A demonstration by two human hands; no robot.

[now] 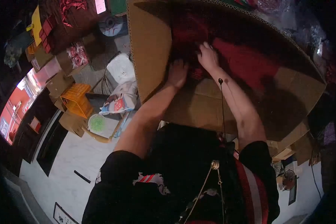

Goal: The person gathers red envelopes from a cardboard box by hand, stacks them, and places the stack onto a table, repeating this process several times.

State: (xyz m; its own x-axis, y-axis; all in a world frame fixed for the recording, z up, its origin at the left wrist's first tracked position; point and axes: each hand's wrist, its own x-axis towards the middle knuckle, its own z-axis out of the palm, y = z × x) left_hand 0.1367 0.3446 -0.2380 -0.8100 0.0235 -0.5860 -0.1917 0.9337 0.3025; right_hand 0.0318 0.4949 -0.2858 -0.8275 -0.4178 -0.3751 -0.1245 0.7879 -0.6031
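A person (183, 145) reaches into a large cardboard box (151, 44), left hand (177, 74) and right hand (208, 59) beside red material (246, 61) inside; in shadow, whether the fingers (205, 46) spread or pinch cannot be told.

Dark red material (244, 58) inside a large, open cardboard box (150, 46).

You stand in what looks like a packing workshop or a storeroom; the view does not settle which. In front of you is a big open carton (149, 44) with red material (246, 61) inside. Around you are smaller cardboard boxes (71, 123), an orange plastic crate (77, 100), red items in clear wrapping (77, 55) and crumpled clear plastic (283, 15). To your left, a bright opening (16, 108) shows a lit, orange-red area beyond.
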